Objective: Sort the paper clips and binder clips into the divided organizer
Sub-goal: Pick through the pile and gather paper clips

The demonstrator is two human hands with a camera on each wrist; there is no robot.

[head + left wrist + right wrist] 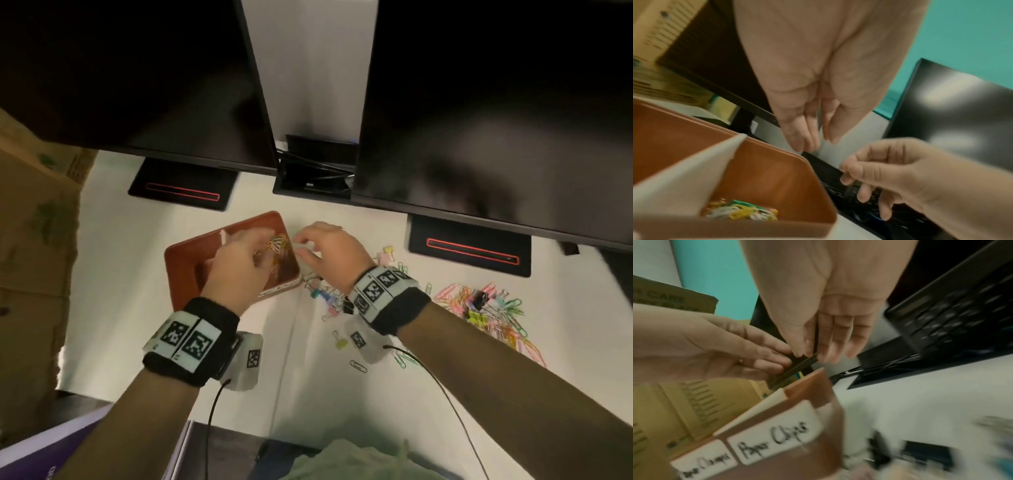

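Right now the left hand (pixel 239 260) hovers over the brown divided organizer (pixel 191 253), fingers relaxed and straight, holding nothing as far as the blurred wrist view shows. Coloured paper clips (pixel 742 211) lie in the compartment labelled "Paper Clips" (pixel 774 436), right of the white divider (pixel 686 175). Just beside the organizer's right edge, the right hand (pixel 325 253) hangs with loosely curled fingers; whether it pinches anything, I cannot tell. More paper clips and binder clips (pixel 486 308) lie scattered on the white desk (pixel 137 308).
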